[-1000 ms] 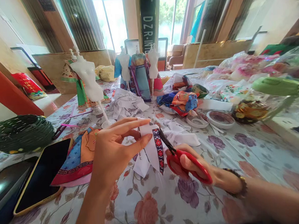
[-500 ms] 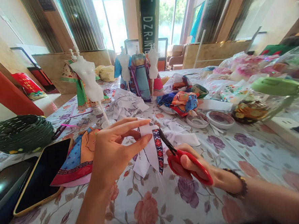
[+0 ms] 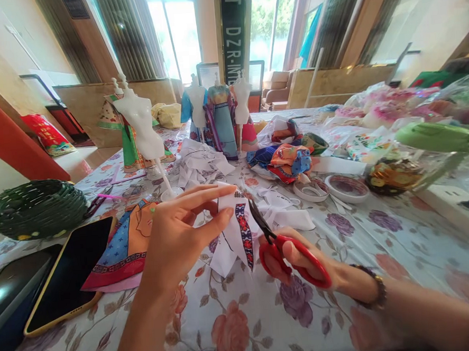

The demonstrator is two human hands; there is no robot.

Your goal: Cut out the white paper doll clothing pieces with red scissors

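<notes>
My left hand (image 3: 178,232) pinches a patterned white piece (image 3: 243,228); my right hand (image 3: 314,249), curled round red-handled scissors (image 3: 280,240), sits just right.

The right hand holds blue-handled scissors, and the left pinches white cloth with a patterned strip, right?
Not blue: the head view shows red-handled scissors with dark blades in the right hand. The left hand does pinch white cloth.

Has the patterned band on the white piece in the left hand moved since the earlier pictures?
Yes, slightly. Judged against the purple rose printed on the tablecloth, the patterned band has shifted left in the picture, away from the scissors.
</notes>
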